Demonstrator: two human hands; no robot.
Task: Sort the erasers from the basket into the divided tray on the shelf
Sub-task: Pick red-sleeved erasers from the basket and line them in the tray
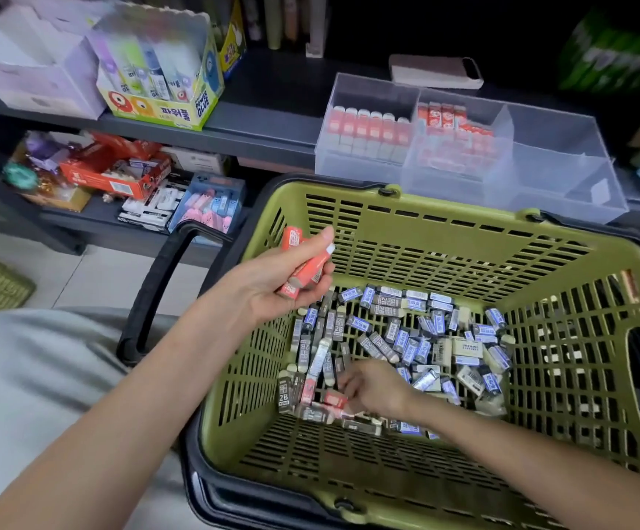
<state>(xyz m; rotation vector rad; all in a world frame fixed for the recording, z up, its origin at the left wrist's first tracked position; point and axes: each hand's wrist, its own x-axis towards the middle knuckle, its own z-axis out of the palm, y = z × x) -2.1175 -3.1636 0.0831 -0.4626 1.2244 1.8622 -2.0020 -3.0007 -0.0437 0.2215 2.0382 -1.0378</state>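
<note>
Across the lower right of the frame, a green basket (406, 239), drawn up against the shelf (265, 120), probably to keep the reach short. Just above it, upper right, the divided tray (563, 147): left sections lined with red stock (368, 128), right sections bare. Centre left, the left grip (295, 277), curled round a red bundle (307, 271), likely batching one colour for a single trip. Lower centre, the right grip (375, 388), down in the loose pile (406, 330) at another red eraser (335, 398); too blurred to tell whether pinched.
</note>
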